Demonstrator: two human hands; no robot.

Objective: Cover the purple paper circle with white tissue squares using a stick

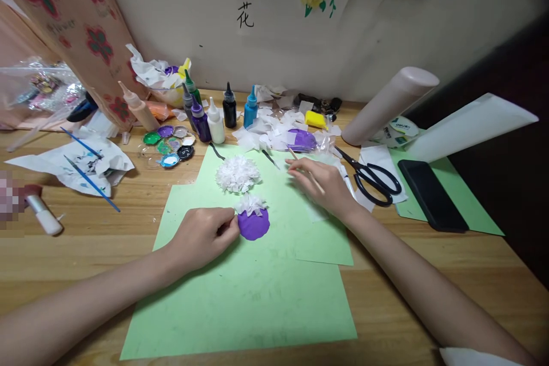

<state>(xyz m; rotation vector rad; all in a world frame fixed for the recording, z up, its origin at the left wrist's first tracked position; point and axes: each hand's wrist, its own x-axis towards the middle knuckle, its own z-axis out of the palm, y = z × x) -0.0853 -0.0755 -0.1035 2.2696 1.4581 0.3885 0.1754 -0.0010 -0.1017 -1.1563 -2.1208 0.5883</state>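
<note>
Seen from the purple disc, with twelve o'clock pointing away from the person, the left hand is pinching the rim at about nine to ten o'clock. The disc is lying over the green paper, carrying a white ruffled tuft along its twelve o'clock edge while the rest of its face is showing bare. The right hand is hovering at two o'clock, its fingers closing around a thin wooden stick whose far end is pointing towards eleven.

The work in hand seems to be covering the disc with ruffles. Doing it well is probably calling for a light left pinch, since the disc looks soft enough to dent. White paper scraps are lying at twelve o'clock, and taking one piece at a time should be helping. Pressing each centre down with the stick's tip, close against the last tuft, would likely be avoiding purple gaps. The fuller white ruffled ball, sitting between eleven and twelve, is offering a guide to density. The scissors are lying between two and three o'clock, clear of the pressing.
</note>
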